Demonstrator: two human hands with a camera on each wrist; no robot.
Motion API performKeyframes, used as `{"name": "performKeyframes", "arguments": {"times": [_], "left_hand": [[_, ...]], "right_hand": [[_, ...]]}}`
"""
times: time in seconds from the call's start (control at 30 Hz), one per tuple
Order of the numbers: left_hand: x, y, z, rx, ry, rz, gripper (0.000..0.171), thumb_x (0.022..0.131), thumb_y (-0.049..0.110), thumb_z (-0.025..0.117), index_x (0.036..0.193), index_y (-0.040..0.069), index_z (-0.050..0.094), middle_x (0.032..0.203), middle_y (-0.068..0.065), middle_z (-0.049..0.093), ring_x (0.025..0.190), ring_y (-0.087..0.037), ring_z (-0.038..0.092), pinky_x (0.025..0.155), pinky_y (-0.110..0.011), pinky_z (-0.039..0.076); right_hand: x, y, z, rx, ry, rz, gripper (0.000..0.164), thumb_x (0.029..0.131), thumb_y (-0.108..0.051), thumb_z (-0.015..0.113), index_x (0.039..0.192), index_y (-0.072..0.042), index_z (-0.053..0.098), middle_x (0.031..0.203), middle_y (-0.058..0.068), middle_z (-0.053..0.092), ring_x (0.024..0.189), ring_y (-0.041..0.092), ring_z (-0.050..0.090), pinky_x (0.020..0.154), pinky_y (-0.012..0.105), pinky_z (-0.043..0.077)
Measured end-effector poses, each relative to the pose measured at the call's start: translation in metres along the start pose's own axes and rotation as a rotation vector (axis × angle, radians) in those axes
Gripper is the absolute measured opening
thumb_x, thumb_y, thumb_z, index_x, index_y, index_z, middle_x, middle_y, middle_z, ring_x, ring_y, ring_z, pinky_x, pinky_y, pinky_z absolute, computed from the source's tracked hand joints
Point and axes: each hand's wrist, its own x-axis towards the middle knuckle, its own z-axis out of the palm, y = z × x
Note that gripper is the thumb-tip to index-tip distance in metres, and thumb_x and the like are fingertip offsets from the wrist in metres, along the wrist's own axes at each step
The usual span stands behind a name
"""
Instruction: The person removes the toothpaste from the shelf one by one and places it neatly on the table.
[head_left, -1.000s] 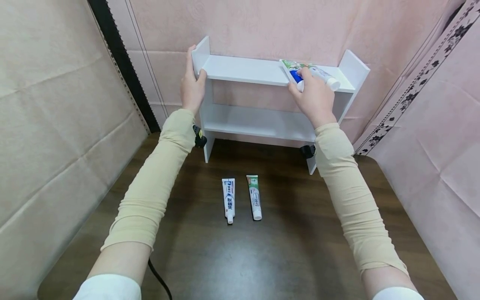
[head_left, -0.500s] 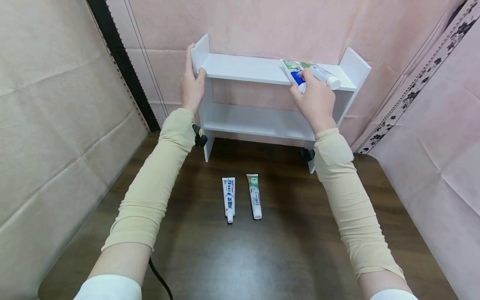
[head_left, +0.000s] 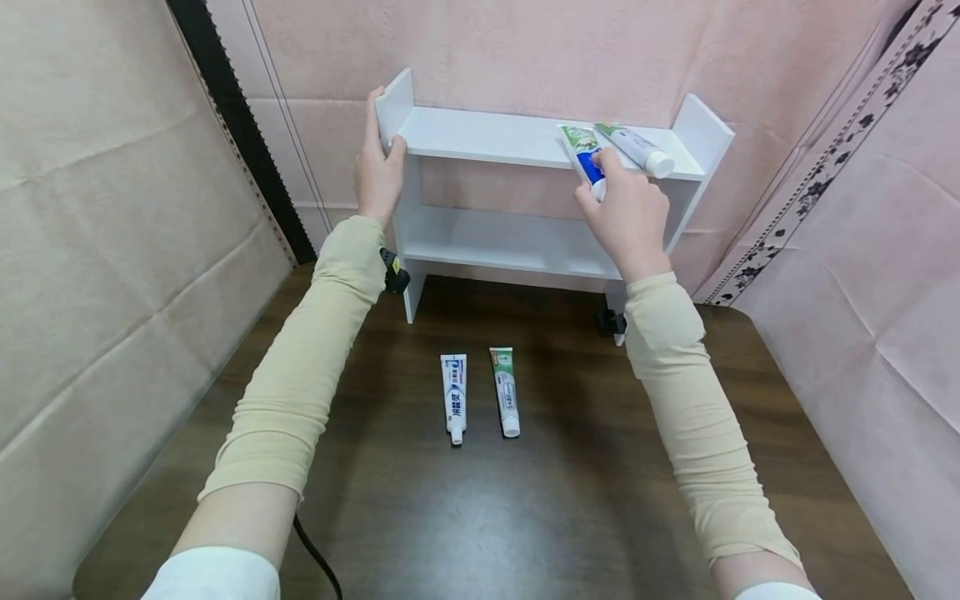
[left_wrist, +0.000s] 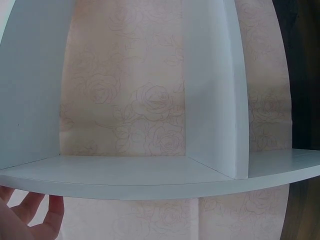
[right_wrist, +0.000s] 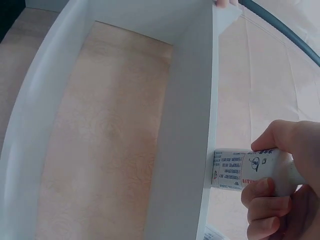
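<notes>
**Held tube is at the top board: line it up before letting go**

Right hand: thumb and fingers closed to the width of the held tube, gripping near its cap end. The tube's flat end is over the front of the upper board; can't tell if it's bearing on it. Tube is angled, cap toward the person and outside the front edge.

I'd keep that grip light and at the cap, turn the tube parallel to its neighbour, then slide it back until the board carries most of it. Release too soon and it could tip off.

Just right of it, the second tube already lies on the board, cap overhanging the front edge. Leave a gap; a nudge could shift it.

Left hand grips the left side panel, thumb at the front edge. Good brace, worth holding through the push.

Further out, on the counter: blue-and-white tube and green-and-white tube, side by side, apart.
</notes>
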Motion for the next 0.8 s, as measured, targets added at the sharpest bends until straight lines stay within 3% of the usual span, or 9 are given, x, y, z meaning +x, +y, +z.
{"name": "performKeyframes", "arguments": {"times": [0.3, 0.8], "left_hand": [[0.0, 0.0, 0.001, 0.016, 0.0, 0.005, 0.062, 0.098, 0.024, 0.04, 0.147, 0.055, 0.018, 0.138, 0.001, 0.056, 0.07, -0.011, 0.045, 0.063, -0.026, 0.036], [0.0, -0.001, 0.001, 0.014, 0.002, 0.015, 0.062, 0.098, 0.024, 0.04, 0.148, 0.053, 0.018, 0.136, -0.001, 0.058, 0.069, -0.011, 0.046, 0.063, -0.025, 0.037]], "right_hand": [[-0.013, -0.001, 0.004, -0.022, 0.043, -0.041, 0.042, 0.096, -0.031, 0.046, 0.129, -0.006, 0.054, 0.103, 0.025, 0.071, 0.076, 0.043, 0.066, 0.064, 0.05, 0.053], [-0.016, 0.0, 0.006, -0.025, 0.06, -0.044, 0.041, 0.096, -0.03, 0.046, 0.128, -0.006, 0.055, 0.102, 0.025, 0.071, 0.076, 0.042, 0.067, 0.062, 0.049, 0.052]]}}
